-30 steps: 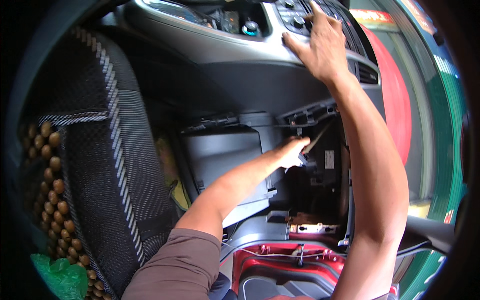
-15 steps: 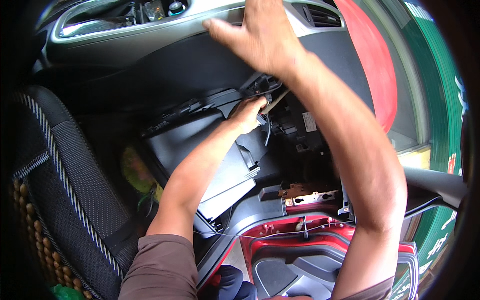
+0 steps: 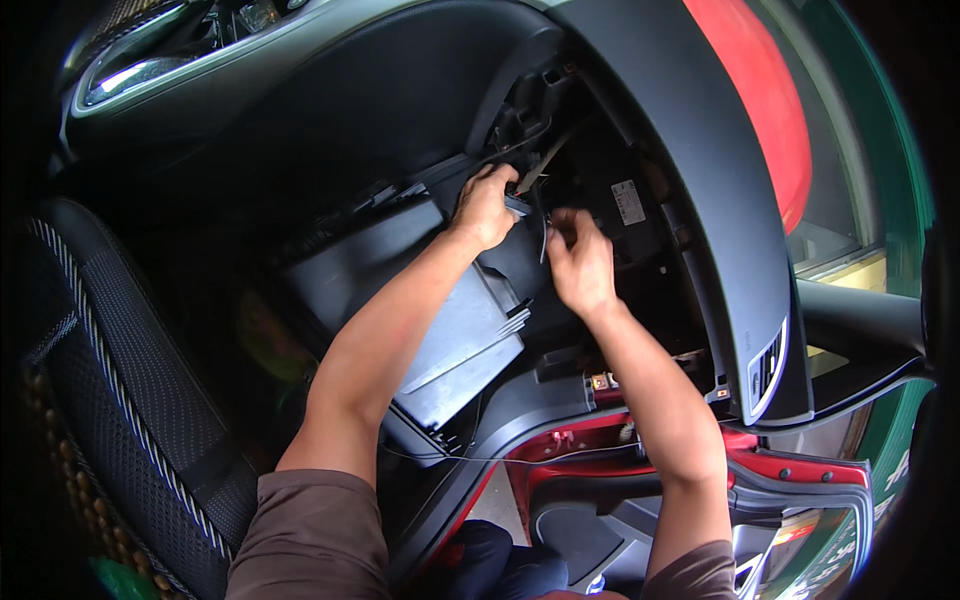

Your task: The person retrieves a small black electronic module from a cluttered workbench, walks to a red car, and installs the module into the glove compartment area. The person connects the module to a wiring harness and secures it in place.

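The person's two bare hands are near each other but apart, under a car's dashboard. The left hand (image 3: 482,212) is closed around a small dark plug (image 3: 516,205), which juts from its fingertips toward the right hand; its back faces up. The left arm slants up and rightward, elbow slightly bent, bare below a brown sleeve (image 3: 310,530).

The right hand (image 3: 582,265) is just right of the plug and a little lower, its fingers curled and its thumb toward the left hand. A thin dark cable (image 3: 544,245) hangs beside its thumb; whether the fingers grip it, I cannot tell. The right arm bends at the elbow, its forearm leaning up and leftward.

Above the plug, between the hands, a pale wire bundle (image 3: 545,160) slants up and rightward. To the upper right of the right hand, a white label (image 3: 629,203) sits inside the dark opening. Below the left hand and partly behind its forearm lies a large black plastic box (image 3: 460,335).

Farther out, the dashboard (image 3: 650,120) curves above and right of both hands, a dark seat (image 3: 150,350) is well left, and an open red door (image 3: 790,472) is below the right hand.
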The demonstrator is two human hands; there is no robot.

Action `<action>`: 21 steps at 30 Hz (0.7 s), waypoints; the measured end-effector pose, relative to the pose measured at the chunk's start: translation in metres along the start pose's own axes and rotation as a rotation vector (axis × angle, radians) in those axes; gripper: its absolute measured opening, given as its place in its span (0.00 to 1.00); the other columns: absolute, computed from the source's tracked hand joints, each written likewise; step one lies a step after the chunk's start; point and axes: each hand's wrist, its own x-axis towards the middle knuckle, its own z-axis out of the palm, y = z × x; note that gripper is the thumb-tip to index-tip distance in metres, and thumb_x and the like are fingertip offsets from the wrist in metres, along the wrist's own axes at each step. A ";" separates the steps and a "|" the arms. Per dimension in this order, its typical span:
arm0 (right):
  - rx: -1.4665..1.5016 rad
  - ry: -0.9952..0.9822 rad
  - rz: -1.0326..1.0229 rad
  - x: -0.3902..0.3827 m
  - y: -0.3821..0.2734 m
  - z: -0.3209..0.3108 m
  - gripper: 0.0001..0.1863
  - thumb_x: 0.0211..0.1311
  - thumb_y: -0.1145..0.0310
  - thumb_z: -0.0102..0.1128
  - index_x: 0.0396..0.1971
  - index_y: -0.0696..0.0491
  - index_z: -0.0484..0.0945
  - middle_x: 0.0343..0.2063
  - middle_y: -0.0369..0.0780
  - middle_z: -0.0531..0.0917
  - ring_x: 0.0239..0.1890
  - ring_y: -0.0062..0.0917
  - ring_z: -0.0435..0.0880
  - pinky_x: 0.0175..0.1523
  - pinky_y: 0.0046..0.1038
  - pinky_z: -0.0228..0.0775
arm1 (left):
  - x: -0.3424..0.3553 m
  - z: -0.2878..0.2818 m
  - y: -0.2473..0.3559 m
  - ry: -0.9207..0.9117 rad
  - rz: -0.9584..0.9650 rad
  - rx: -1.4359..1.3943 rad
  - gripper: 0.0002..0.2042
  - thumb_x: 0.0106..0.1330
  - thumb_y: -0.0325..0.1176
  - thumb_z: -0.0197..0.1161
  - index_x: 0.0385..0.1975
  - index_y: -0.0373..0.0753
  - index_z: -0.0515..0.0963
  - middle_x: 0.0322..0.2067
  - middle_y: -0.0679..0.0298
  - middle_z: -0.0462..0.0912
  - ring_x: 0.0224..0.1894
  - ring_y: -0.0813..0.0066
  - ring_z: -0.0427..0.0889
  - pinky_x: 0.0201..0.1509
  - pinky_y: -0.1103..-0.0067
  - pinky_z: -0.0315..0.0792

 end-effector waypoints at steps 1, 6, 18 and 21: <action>-0.056 0.013 0.050 0.015 0.014 0.006 0.21 0.71 0.67 0.65 0.60 0.58 0.81 0.42 0.55 0.90 0.47 0.48 0.91 0.51 0.44 0.83 | -0.001 0.001 0.003 0.010 0.006 0.022 0.28 0.51 0.20 0.83 0.55 0.36 0.82 0.54 0.50 0.86 0.58 0.45 0.85 0.62 0.61 0.80; -0.347 0.014 -0.192 0.109 0.064 0.053 0.25 0.71 0.65 0.62 0.66 0.57 0.79 0.64 0.58 0.81 0.60 0.53 0.86 0.66 0.45 0.79 | 0.000 0.006 0.004 0.018 0.025 0.095 0.30 0.53 0.22 0.83 0.58 0.33 0.80 0.57 0.48 0.85 0.63 0.44 0.82 0.69 0.61 0.77; -0.270 -0.030 -0.304 0.132 0.124 0.059 0.23 0.76 0.67 0.58 0.68 0.49 0.78 0.54 0.52 0.87 0.55 0.50 0.88 0.60 0.47 0.81 | 0.011 0.011 -0.010 0.118 0.150 0.295 0.26 0.55 0.25 0.82 0.56 0.34 0.85 0.54 0.52 0.83 0.63 0.47 0.79 0.71 0.62 0.74; -0.221 -0.080 -0.300 0.119 0.132 0.054 0.25 0.77 0.66 0.59 0.71 0.50 0.75 0.55 0.51 0.88 0.57 0.50 0.88 0.62 0.46 0.79 | 0.013 0.012 -0.011 0.093 0.118 0.324 0.26 0.57 0.25 0.82 0.57 0.36 0.84 0.55 0.52 0.81 0.60 0.47 0.81 0.67 0.62 0.77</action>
